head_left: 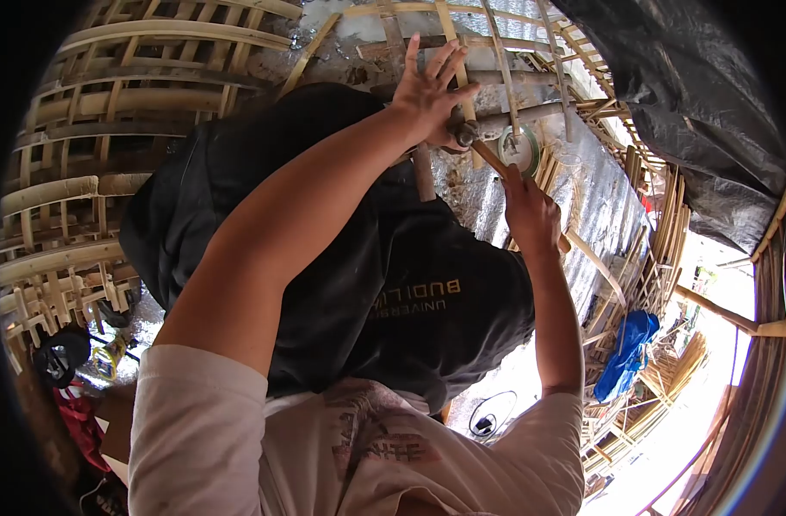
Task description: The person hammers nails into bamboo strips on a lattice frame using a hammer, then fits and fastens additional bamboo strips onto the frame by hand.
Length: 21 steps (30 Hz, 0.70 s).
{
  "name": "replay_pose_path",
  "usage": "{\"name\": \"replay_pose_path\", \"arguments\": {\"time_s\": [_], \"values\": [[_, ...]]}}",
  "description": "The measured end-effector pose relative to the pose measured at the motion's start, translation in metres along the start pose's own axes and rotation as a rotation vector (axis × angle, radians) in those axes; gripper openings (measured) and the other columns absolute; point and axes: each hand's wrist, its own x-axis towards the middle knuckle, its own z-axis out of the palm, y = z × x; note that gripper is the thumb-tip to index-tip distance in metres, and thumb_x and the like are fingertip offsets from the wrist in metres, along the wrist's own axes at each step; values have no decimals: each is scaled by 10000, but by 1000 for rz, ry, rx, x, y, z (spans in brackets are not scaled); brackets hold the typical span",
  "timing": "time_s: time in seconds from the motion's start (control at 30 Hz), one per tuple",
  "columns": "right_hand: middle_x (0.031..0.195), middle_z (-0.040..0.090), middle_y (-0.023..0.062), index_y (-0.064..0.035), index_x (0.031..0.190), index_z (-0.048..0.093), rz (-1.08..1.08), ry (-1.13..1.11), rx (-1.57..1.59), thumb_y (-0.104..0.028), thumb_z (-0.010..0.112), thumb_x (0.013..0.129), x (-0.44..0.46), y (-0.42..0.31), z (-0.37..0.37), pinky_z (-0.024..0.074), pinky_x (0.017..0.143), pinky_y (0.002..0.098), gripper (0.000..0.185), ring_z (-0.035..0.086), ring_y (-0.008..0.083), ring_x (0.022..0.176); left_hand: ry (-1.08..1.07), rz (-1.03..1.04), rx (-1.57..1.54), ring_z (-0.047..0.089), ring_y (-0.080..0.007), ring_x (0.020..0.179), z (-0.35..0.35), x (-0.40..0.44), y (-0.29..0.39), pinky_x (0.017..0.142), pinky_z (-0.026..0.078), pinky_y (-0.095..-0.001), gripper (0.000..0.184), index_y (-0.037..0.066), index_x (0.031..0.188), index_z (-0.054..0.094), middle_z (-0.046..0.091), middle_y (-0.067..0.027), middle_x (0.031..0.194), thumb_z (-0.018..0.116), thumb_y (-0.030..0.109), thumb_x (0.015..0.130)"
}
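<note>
While R fingers (515, 179) grip wd-handled hammer (489, 159), L fingers (413, 57) splay

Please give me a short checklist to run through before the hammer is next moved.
1. Right hand firmly around the hammer handle: ok, fingers closed on it.
2. Left hand clear of the hammer head: not ok, right beside it.
3. Nail at the head: cannot tell, none discernible.
4. Round green-rimmed object clear of the handle: not ok, close beside it.
5. Blue plastic clear of the hammer: ok, well apart.
</note>
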Motion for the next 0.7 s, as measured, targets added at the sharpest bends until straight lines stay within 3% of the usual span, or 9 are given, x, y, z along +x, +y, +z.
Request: {"name": "replay_pose_path", "arguments": {"time_s": [0.1, 0.3, 0.7], "values": [[760, 630, 50, -159, 1145, 626, 16, -8, -4, -262, 601, 997, -2, 2, 4, 583, 483, 389, 182, 710, 244, 621, 233, 141, 93, 49, -344, 1566, 10, 6, -2, 1118, -33, -798, 1045, 394, 1572, 315, 118, -72, 1701, 677, 808, 685], [754, 615, 51, -163, 1159, 609, -14, 13, -6, -273, 593, 1000, -2, 5, 5, 588, 486, 395, 194, 713, 245, 631, 27, 190, 41, 90, -351, 1561, 13, 15, -1, 1109, 15, -824, 1013, 440, 1556, 324, 258, -38, 1666, 672, 812, 680], [720, 579, 21, -183, 1140, 615, -56, 10, -80, -271, 590, 1002, -8, 3, -20, 576, 458, 342, 166, 683, 171, 576, 69, 190, 67, 85, -332, 1565, 16, 13, 0, 1127, 51, -817, 909, 474, 1559, 286, 226, -16, 1678, 708, 594, 763]]}}
